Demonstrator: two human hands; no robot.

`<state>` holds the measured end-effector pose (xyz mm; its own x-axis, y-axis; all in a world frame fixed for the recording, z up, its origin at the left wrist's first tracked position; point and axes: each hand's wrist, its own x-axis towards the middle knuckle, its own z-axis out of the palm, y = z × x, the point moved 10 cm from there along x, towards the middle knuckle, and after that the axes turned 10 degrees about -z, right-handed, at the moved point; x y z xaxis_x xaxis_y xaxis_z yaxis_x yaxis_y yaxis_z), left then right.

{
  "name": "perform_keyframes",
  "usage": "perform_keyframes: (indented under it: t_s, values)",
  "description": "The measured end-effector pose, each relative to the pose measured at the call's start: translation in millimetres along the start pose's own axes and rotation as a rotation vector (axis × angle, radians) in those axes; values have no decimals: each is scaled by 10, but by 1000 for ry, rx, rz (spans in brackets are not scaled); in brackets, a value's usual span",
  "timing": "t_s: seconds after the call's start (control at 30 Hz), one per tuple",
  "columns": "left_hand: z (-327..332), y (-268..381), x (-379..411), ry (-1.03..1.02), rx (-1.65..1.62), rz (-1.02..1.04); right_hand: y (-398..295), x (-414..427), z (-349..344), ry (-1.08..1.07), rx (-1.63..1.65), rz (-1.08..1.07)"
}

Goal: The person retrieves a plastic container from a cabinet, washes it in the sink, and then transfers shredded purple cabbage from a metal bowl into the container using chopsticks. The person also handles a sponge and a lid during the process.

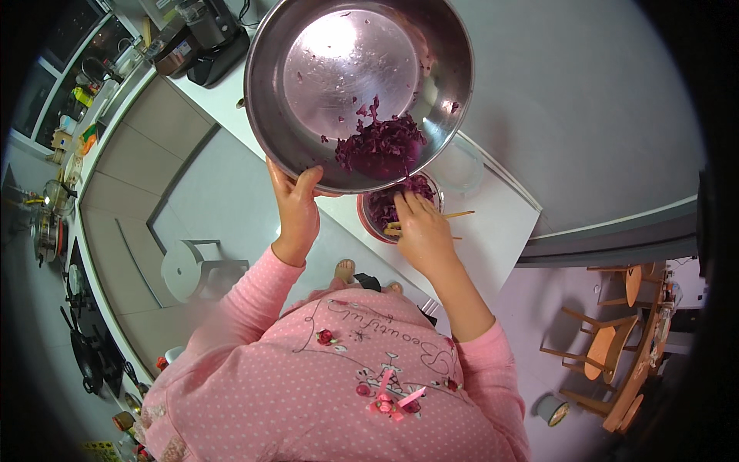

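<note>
A large stainless steel basin point(352, 75) is tilted towards me, and my left hand point(297, 208) grips its near rim with the thumb inside. Wet shredded purple vegetable, perhaps red cabbage, is heaped point(381, 144) at the basin's lower side, with loose bits higher up. Below that rim stands a round container with a red side point(364, 222), holding more purple shreds point(384, 208). Over it is my right hand point(421, 228), its fingers at the shreds and wooden chopsticks point(459, 214) passing under the hand. Whether the fingers grip the chopsticks or the shreds is unclear.
The container stands on a white counter point(491, 231), beside a clear lid point(459, 164). A black appliance point(216, 58) is at the counter's upper left. A white stool point(185, 271) stands on the floor at left; wooden chairs point(603, 346) are at right.
</note>
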<state>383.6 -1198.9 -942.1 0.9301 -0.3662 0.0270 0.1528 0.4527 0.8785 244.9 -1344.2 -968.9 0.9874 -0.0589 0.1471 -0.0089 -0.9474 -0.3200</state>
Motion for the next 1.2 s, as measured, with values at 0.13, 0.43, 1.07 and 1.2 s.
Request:
perform_keyframes:
  t_s: [0.13, 0.43, 1.07, 1.2]
  values:
    - [-24, -1, 9, 6, 19, -13, -71, 156, 125, 25, 0, -123]
    - [-14, -37, -9, 9, -9, -39, -199, 62, 27, -28, -6, -198]
    - [-11, -20, -54, 0, 8, -28, 105, -212, -53, -73, -154, -47]
    - [-18, -19, -35, 0, 5, -42, 145, -220, -53, -94, -184, -35]
